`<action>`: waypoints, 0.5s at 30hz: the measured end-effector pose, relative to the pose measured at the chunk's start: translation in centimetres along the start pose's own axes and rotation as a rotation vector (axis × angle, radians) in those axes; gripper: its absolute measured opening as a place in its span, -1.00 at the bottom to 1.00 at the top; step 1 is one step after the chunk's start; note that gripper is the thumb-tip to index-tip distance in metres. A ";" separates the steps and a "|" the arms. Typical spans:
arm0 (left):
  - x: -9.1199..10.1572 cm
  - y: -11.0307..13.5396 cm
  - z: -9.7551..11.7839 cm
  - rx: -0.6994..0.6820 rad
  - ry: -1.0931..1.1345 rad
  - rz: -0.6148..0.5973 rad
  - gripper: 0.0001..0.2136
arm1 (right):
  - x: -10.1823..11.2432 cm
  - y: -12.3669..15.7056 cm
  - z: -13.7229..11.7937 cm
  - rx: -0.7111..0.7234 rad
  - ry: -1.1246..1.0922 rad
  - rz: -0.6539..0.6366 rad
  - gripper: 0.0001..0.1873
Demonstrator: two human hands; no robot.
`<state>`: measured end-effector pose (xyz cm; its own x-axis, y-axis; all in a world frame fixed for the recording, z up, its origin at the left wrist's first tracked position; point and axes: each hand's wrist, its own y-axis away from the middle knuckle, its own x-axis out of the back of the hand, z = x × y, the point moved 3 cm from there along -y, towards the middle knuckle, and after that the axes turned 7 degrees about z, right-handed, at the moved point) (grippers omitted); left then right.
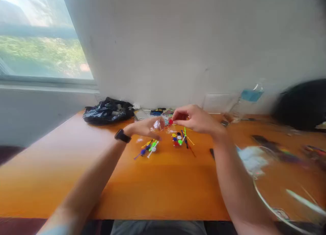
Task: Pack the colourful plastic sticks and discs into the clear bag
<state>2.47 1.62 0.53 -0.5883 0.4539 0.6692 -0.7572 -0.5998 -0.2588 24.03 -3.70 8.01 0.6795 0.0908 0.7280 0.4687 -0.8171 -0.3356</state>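
Observation:
My left hand (147, 127), with a black watch (122, 136) on its wrist, is closed around a small clear or white piece above the orange table (76, 167). Just right of it, my right hand (195, 118) pinches a small red piece (170, 121) between thumb and fingers. Both hands hover close together over two little heaps of coloured plastic sticks and discs: one heap (149, 148) in blue, yellow and green under the left hand, another heap (181, 139) in red, blue, white and green under the right hand. The picture is blurred by motion.
A crumpled black plastic bag (108, 110) lies at the back left by the wall. A clear bottle with a blue label (244, 101) stands at the back right, a dark rounded object (303, 104) beyond it. A glass bowl (290, 184) and white paper (252, 160) sit at the right.

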 end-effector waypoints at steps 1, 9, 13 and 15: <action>0.0 -0.1 0.0 0.003 -0.009 0.009 -0.51 | -0.1 0.0 -0.2 0.018 0.007 -0.022 -0.83; 0.2 -0.2 1.6 -0.050 0.026 0.080 -0.54 | -0.1 0.7 -1.4 0.128 0.063 -0.069 -0.79; 0.3 -0.4 2.0 -0.060 0.066 0.095 -0.54 | 0.2 0.9 -1.6 0.148 0.040 -0.044 -0.79; 0.3 -0.4 1.9 -0.064 0.069 0.096 -0.54 | 0.2 1.0 -1.5 0.152 0.031 -0.044 -0.78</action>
<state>3.15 0.73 2.19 -0.6757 0.4417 0.5902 -0.7114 -0.6005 -0.3650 23.75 -5.32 8.73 0.6397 0.1056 0.7613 0.5793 -0.7172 -0.3874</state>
